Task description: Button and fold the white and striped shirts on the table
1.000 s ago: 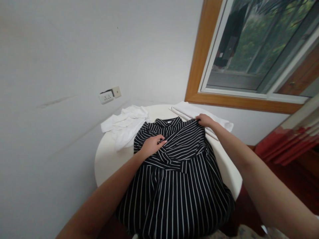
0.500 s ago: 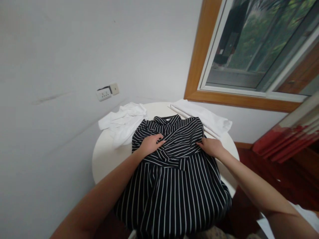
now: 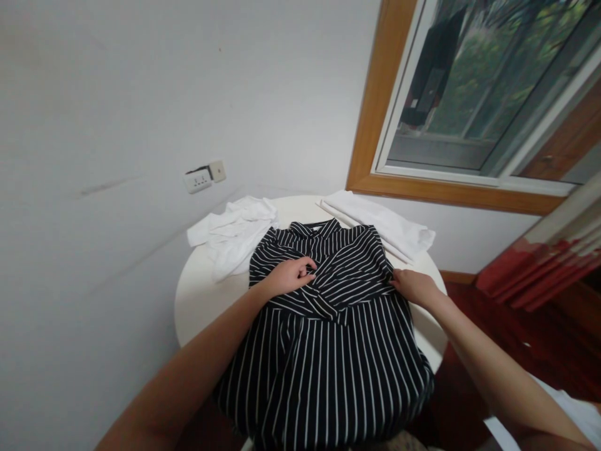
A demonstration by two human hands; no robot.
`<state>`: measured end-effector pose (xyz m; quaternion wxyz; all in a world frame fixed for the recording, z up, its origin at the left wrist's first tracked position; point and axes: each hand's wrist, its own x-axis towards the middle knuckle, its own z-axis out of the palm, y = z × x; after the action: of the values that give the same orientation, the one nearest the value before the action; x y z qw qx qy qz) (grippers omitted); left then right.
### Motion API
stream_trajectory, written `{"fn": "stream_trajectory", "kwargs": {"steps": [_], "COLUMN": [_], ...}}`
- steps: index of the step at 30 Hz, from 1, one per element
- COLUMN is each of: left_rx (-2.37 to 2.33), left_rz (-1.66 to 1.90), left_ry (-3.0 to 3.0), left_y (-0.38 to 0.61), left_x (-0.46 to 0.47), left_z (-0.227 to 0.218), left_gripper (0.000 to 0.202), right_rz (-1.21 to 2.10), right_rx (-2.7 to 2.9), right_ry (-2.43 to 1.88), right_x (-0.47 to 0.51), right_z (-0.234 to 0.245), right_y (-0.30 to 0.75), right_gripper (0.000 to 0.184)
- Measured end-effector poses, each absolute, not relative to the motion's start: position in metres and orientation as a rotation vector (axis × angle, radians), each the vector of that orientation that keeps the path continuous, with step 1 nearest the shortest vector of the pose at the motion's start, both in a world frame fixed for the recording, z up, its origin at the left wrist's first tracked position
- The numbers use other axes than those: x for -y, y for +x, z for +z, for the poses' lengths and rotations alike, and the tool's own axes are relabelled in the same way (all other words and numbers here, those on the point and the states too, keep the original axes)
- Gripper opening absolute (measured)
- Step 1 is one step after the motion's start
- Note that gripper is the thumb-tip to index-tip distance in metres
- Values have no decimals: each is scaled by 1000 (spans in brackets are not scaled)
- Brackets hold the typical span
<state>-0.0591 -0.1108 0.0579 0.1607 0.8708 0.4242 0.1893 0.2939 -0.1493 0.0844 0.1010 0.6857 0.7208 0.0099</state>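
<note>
A black shirt with white stripes (image 3: 328, 363) lies spread on a round white table (image 3: 197, 307), its collar toward the wall and its lower part over the near edge. Sleeve fabric lies across the front of it. My left hand (image 3: 288, 277) rests on the middle of the shirt, fingers bent and the thumb apart from them. At the shirt's right side edge, my right hand (image 3: 416, 288) pinches the cloth between thumb and fingers.
A crumpled white garment (image 3: 239, 228) lies at the table's back left. Folded white cloth (image 3: 380, 219) is at the back right. Behind stand the wall with a socket (image 3: 198, 180) and a wood-framed window (image 3: 441, 193). A red and cream curtain (image 3: 535, 269) hangs at right.
My right hand has moved outward to the right, drawing the shirt's side edge with it. My left hand has shifted slightly right, its fingers more bent. The sleeve cloth lies a little flatter.
</note>
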Motion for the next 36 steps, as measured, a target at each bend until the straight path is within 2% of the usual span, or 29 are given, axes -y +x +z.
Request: {"fn": "stream_trajectory", "kwargs": {"steps": [4,8,11,13,17,20,22,24,29,32,36], "left_rx": [-1170,-1502,-1806,-1915,-1937,-1910,-1926,-2010,-2183,-2094,-2057], "left_rz": [559,729,504,298,132,124,179,245,224,157,156], "left_ry": [2623,2735,2694,2595,2477,2509,2579,2657,2854,2959,2949], "left_y": [-61,-72,-75,-72,-56,-51,-55,-63,-89,-94,-89], "left_x": [111,104,102,105,120,124,114,90,16,-8,-14], "left_z": [65,63,52,44,38,48,63,81,107,99,80], "left_gripper": [31,41,52,61,75,76,69,53,32,33,44], "right_rz": [247,59,-102,-137,-201,-302,-359,-339,82,163,94], "right_rx": [-2383,-2800,-2832,-2819,-2832,-2859,-2908,-2948,-2715,-2522,-2486], "right_ry": [1983,1693,1612,1596,1528,1428,1354,1388,1854,1945,1901], "right_x": [145,146,151,155,161,155,139,110,15,-28,-59], "right_z": [91,75,53,42,43,60,76,94,117,111,92], "right_y": [275,246,234,234,248,261,264,261,231,213,199], "right_gripper": [27,46,67,70,71,72,62,49,37,40,46]}}
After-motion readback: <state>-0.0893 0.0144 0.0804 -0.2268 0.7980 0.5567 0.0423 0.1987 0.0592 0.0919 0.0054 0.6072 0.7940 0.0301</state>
